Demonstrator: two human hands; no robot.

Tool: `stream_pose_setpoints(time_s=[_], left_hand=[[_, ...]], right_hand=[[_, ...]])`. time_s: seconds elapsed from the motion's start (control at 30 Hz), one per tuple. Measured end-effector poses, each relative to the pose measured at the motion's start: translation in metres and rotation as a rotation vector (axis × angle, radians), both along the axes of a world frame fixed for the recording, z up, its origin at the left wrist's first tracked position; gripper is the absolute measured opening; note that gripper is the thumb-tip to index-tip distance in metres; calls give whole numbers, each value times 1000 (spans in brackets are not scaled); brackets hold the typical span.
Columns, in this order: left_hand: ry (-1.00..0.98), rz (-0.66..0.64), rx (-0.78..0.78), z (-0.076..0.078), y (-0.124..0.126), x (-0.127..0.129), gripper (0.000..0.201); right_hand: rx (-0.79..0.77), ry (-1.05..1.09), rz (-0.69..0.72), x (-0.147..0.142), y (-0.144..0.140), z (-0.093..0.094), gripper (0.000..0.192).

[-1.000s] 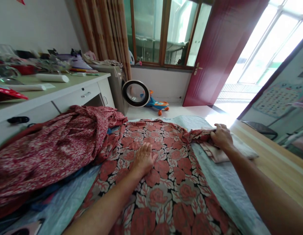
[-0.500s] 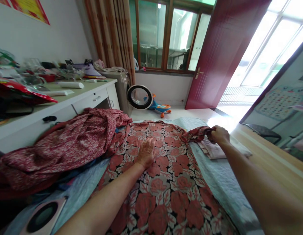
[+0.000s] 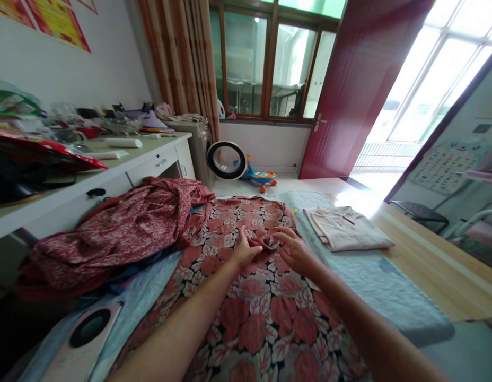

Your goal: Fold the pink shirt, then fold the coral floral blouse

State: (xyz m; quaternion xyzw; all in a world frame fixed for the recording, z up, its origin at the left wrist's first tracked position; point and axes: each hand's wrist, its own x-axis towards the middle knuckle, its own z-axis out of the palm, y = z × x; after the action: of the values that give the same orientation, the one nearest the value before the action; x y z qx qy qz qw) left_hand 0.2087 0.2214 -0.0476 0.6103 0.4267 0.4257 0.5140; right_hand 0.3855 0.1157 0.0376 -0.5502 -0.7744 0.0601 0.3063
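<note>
Floral garment [image 3: 265, 313]: lower hem runs out past the bottom edge; left side is tucked under the red heap, so its full outline cannot be told.
Left hand [image 3: 246, 249]: fingertips are buried in a fold of the cloth; grip cannot be told.
Right hand [image 3: 296, 249]: palm faces down, so what lies under it is hidden.
Red speckled cloth [image 3: 111, 233]: crumpled; covers blue fabric beneath it.
Desk [image 3: 90, 178]: cut off at the left edge; the clutter on it is too small and blurred to name.
Pink device [image 3: 85, 337]: partly cut off at the bottom.
</note>
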Motion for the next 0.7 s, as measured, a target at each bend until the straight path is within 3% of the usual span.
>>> stream_pose_setpoints(time_s=[0.07, 0.17, 0.3, 0.5, 0.7], left_hand=[[194, 48, 77, -1, -2, -4, 95], [450, 22, 179, 3, -5, -5, 80], [616, 38, 273, 11, -7, -3, 63], [625, 75, 212, 24, -4, -7, 19], [479, 110, 120, 38, 0, -10, 16]], right_hand=[[-87, -37, -146, 11, -27, -6, 39], [-277, -167, -378, 30, -67, -15, 39], [-477, -285, -548, 38, -110, -28, 44], [-570, -323, -634, 29, -134, -34, 30], [-667, -386, -698, 24, -140, -32, 27]])
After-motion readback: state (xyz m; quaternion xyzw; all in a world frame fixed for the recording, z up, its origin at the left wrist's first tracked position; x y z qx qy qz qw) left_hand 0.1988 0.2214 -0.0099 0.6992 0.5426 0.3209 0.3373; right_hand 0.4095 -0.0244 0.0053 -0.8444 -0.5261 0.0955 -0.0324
